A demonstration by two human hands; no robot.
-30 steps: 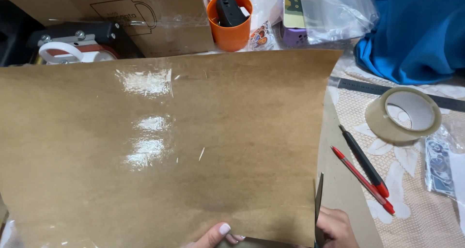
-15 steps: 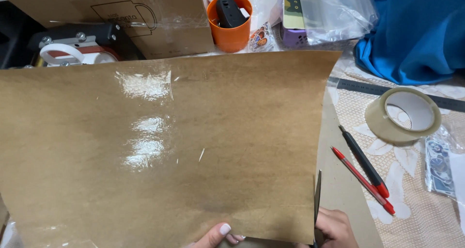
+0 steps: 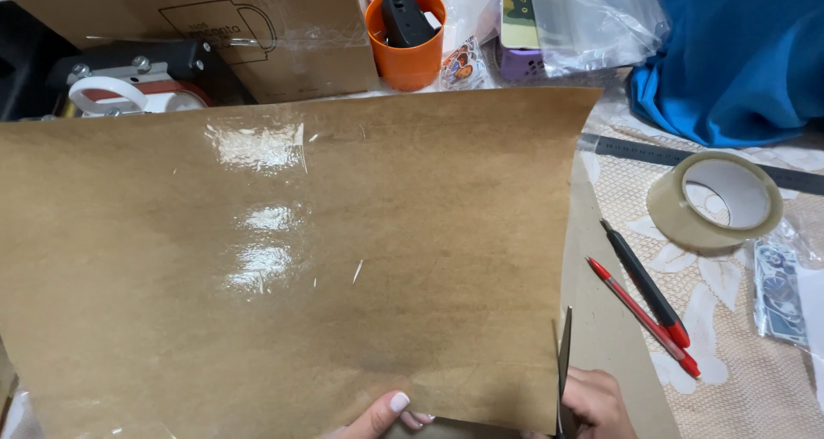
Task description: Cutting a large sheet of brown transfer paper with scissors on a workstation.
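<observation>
- Left hand (image 3: 384,416) is pinching the brown paper sheet (image 3: 292,259), fingers clamped on its lower edge.
- Right hand (image 3: 592,405) is gripping scissors (image 3: 564,353), barely advanced since a second ago.

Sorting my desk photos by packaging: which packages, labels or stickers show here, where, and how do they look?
Cardboard box: top left, brown, dark mug outline drawing.
Sticker sheet: beside orange cup, colourful round figures.
Plastic bags: top centre, clear, crumpled.
Printed card: right edge, bluish picture, under clear wrap.
</observation>
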